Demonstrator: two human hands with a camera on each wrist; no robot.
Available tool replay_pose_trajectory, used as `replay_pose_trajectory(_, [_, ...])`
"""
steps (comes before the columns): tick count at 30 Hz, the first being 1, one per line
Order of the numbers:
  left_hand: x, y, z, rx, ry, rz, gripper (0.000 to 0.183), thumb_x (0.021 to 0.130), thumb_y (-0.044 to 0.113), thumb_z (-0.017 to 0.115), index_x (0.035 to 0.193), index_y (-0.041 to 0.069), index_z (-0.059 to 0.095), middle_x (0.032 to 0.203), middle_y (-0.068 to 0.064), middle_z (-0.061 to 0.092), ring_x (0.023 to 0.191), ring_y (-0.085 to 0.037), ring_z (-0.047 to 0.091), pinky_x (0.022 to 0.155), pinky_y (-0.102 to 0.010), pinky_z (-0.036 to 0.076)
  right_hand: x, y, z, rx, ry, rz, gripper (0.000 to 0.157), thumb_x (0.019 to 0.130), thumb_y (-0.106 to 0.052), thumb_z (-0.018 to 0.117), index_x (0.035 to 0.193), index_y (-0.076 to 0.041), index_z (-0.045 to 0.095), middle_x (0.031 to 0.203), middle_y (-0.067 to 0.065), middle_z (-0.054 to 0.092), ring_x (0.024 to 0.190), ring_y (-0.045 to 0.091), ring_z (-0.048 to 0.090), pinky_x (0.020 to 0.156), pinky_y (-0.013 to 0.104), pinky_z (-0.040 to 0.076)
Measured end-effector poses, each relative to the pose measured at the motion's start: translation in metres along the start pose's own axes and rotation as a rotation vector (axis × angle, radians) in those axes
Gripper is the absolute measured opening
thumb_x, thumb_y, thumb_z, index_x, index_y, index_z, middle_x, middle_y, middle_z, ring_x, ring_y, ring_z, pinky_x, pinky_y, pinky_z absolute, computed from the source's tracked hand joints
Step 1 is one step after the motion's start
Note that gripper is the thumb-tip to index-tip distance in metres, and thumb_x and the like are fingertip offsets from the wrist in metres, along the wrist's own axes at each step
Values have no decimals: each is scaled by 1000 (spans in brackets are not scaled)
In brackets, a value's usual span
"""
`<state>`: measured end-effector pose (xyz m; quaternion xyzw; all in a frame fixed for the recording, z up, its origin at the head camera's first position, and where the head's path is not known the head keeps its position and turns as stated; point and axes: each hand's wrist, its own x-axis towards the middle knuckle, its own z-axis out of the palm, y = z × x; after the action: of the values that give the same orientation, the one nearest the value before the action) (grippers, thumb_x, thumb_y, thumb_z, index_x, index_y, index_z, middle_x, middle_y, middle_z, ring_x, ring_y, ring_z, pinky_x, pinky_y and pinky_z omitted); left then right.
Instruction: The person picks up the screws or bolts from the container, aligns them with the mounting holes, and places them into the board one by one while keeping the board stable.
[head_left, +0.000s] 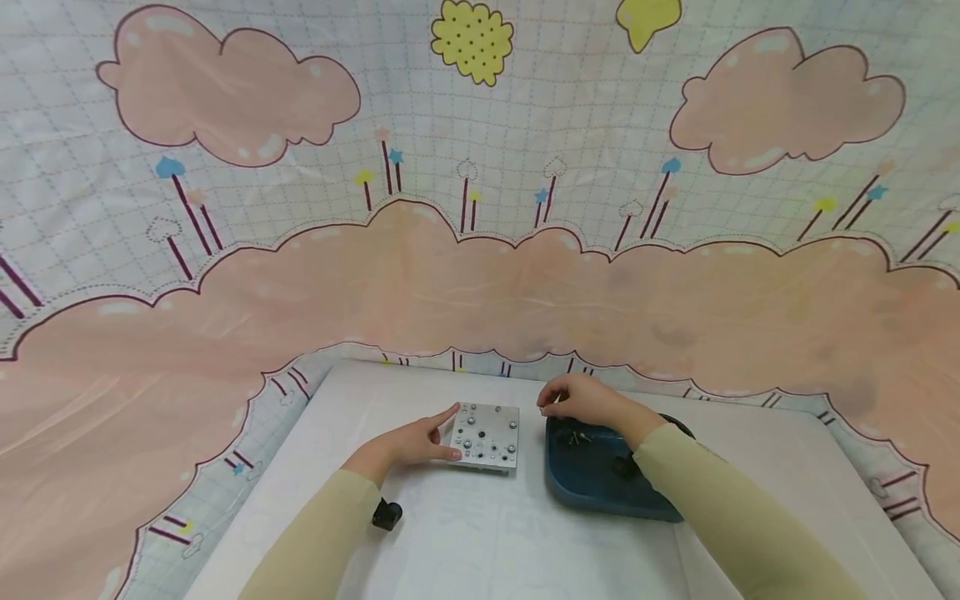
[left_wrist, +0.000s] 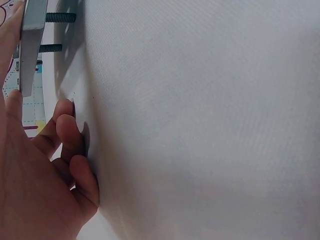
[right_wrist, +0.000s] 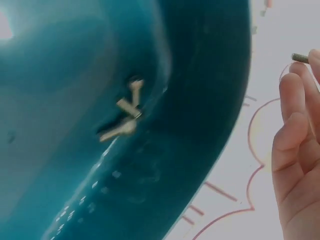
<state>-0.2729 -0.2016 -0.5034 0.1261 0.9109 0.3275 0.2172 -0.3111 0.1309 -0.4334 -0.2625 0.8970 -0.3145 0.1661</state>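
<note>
Pinching a small threaded screw (right_wrist: pixel 300 58) between thumb and fingertip, a person's right hand (head_left: pixel 581 398) hovers by the far left corner of a blue tray (head_left: pixel 600 500), where loose screws (right_wrist: pixel 129 108), blurred in the wrist view, lie clustered on the bottom. Across a narrow gap, the left hand (head_left: pixel 408 442) grips the left edge of a square metal plate (head_left: pixel 491 439), forefinger at the far left corner, thumb near the front one, the other fingers bent below. Threaded bolts (left_wrist: pixel 61 17) jut from the plate's underside. Plate and tray sit toward the far edge of a white table (head_left: pixel 465 542), before a cloud-printed curtain (head_left: pixel 487 283).
</note>
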Motion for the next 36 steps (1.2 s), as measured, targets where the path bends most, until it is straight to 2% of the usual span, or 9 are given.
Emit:
replay_pose_trajectory(6, [1,0,0,19,-1,6,98,83,52,75,160,28,19,88,-4,52,78,-17,46,76,-37,36,18,-17,7,33,-8,6,10,95,-19,69,104,-16,73,97,3,71,79,19,65,71,33,51])
replay_pose_trajectory(11, [3,-1,2,5,5,1,99,82,51,77,160,30,19,88,-5,52,78,-17,46,76,-37,37,37,-31,16,48,-11,25,10,95,-19,68,104,-16,72,100,9,72,79,19,66,72,36,50])
replay_pose_trajectory(17, [4,-4,1,14,7,-3,100,82,51,77,160,29,19,88,-5,52,77,-17,46,74,-36,37,63,-43,33,47,-24,37,18,95,-20,69,108,-9,72,96,4,72,77,19,67,75,37,51])
replay_pose_trajectory(24, [4,-8,-2,26,0,-6,100,82,54,76,160,31,19,86,-3,52,74,-15,46,72,-35,37,87,-57,52,24,-13,47,14,94,-19,70,105,-12,73,90,-1,70,70,15,65,66,30,50])
replay_pose_trajectory(30, [7,-10,-3,0,-5,1,100,81,55,76,159,32,19,86,-4,52,75,-16,46,73,-36,37,96,-62,62,32,10,65,7,93,-15,70,100,-12,72,88,-4,68,70,15,64,63,29,50])
replay_pose_trajectory(36, [7,-10,-1,4,-6,8,99,82,54,76,159,32,19,87,-3,52,77,-15,47,75,-36,37,105,-55,74,-23,48,79,3,92,-15,71,95,-15,73,84,-5,67,67,12,61,64,28,48])
